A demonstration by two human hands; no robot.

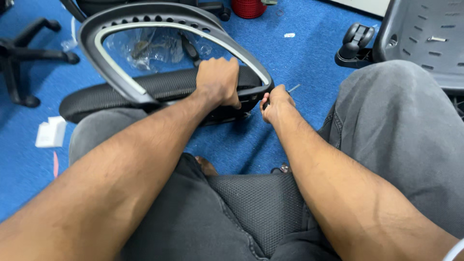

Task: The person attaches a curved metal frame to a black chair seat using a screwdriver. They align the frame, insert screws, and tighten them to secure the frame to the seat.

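Two hands busy: left hand [218, 79] clamped on stiff chair frame [145, 94], rigid, grip rim; right hand [276, 104] pinching thin hex key [293, 88]

On the blue carpet [309, 53] lie a clear plastic bag [150, 48], a white box [50, 132], a red basket [248, 7] and a black chair base [24, 53].
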